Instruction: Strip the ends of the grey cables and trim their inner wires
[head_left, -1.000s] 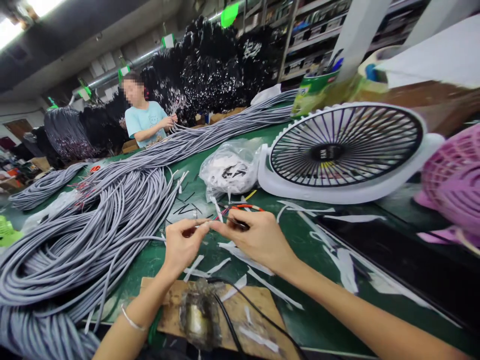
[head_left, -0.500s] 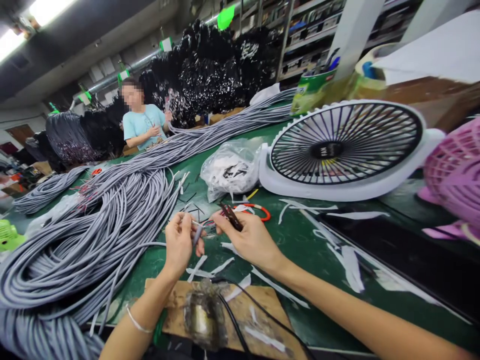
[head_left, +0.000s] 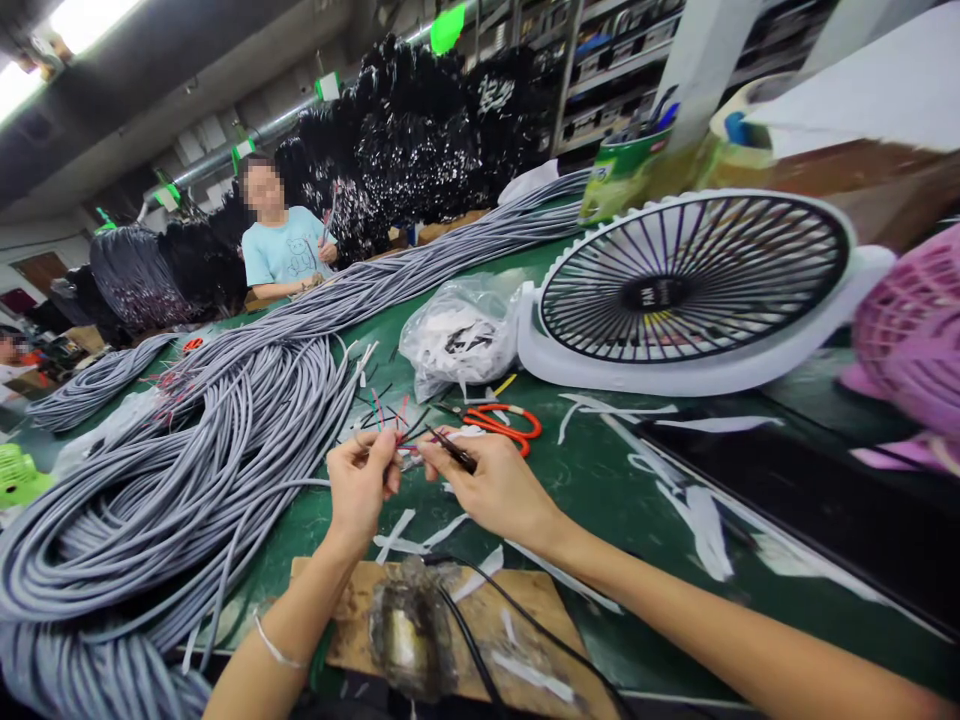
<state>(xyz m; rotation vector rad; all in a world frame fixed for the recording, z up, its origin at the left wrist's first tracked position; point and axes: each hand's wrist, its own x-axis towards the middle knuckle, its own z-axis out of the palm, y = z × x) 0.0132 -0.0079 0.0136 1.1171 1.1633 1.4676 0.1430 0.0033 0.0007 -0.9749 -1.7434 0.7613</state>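
Note:
Thin coloured wires (head_left: pixel 377 408) stick up from the pinched fingers of my left hand (head_left: pixel 361 480), beside the grey cable bundle (head_left: pixel 247 430). My right hand (head_left: pixel 499 485) is closed around dark tweezers (head_left: pixel 454 450), their tips pointing left toward the wires. The fingertips of both hands are close together, and the small parts between them are hard to make out. Just beyond my right hand lie red-handled scissors (head_left: pixel 525 425) on the green table (head_left: pixel 645 610).
A wooden board (head_left: pixel 532 620) bearing a round metal device (head_left: pixel 411 635) sits at the front edge. Behind are a plastic bag (head_left: pixel 461 340), a white fan (head_left: pixel 675 380) and a pink fan (head_left: pixel 911 350). White strips lie around. A person (head_left: pixel 289 245) sits across the table.
My left fingers have turned, and coloured wires now show above them. The tweezers are lower and flatter in my right hand, showing more of the scissors. The person's hands across the table have moved.

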